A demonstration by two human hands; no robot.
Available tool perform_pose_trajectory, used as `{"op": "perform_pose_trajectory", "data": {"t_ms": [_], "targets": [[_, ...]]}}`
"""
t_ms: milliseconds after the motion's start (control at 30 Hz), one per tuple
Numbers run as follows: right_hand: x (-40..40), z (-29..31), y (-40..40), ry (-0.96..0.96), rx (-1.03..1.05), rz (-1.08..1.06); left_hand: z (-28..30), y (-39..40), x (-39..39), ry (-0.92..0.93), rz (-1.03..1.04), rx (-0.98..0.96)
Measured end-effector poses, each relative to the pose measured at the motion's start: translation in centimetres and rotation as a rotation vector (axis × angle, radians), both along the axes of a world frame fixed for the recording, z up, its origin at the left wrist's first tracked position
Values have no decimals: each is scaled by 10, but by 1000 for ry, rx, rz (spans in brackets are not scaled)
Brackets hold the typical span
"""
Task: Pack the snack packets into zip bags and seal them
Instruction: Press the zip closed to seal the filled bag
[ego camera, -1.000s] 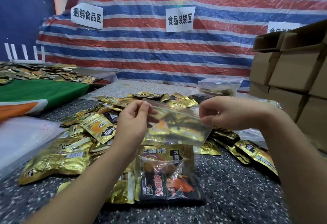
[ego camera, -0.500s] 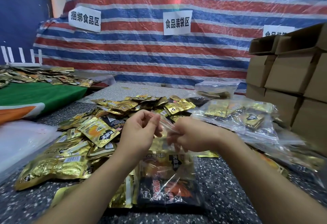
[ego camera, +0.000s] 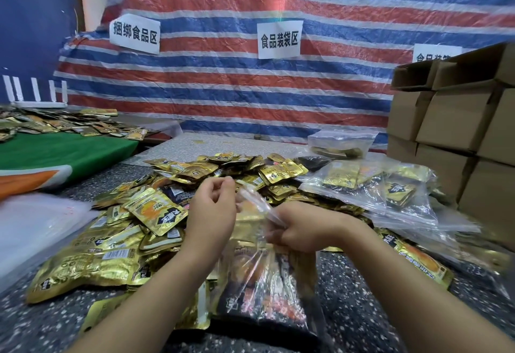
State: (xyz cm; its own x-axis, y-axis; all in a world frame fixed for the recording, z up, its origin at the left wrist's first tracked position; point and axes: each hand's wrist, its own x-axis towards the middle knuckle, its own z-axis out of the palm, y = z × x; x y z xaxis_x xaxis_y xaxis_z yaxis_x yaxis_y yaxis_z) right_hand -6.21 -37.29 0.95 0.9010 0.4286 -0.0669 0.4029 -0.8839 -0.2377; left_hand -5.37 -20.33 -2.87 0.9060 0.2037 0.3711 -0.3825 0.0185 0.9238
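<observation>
Hanging upright, zip bag gripped by right hand.

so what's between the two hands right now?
In the head view, only the crumpled top of the clear zip bag spans the gap between left hand and right hand; the right grips it, gold packets lie behind.

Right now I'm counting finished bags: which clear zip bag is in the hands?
The zip bag at front centre; the right hand grips its top. The others lie untouched at right.
</observation>
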Motion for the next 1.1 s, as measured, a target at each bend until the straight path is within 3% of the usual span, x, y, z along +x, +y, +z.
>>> {"op": "perform_pose_trajectory", "data": {"t_ms": [167,267,367,467,600,667,1100], "targets": [[1,30,-30,-84,361,-166,5,4,-1,-76,148,-53],[24,52,-59,-256,774,-459,7,5,-3,-158,206,-46],[54,79,-95,-420,1337,-706,8,3,-7,-193,201,17],[81,89,-128,-347,1762,-844,7,-1,-12,-206,171,93],[96,64,-145,38,1664,-952,2,-4,-14,-206,107,135],[98,51,-150,141,1702,-945,1,-6,-13,-191,82,145],[76,45,-149,170,1750,-868,-1,-7,-11,-155,41,177]]}}
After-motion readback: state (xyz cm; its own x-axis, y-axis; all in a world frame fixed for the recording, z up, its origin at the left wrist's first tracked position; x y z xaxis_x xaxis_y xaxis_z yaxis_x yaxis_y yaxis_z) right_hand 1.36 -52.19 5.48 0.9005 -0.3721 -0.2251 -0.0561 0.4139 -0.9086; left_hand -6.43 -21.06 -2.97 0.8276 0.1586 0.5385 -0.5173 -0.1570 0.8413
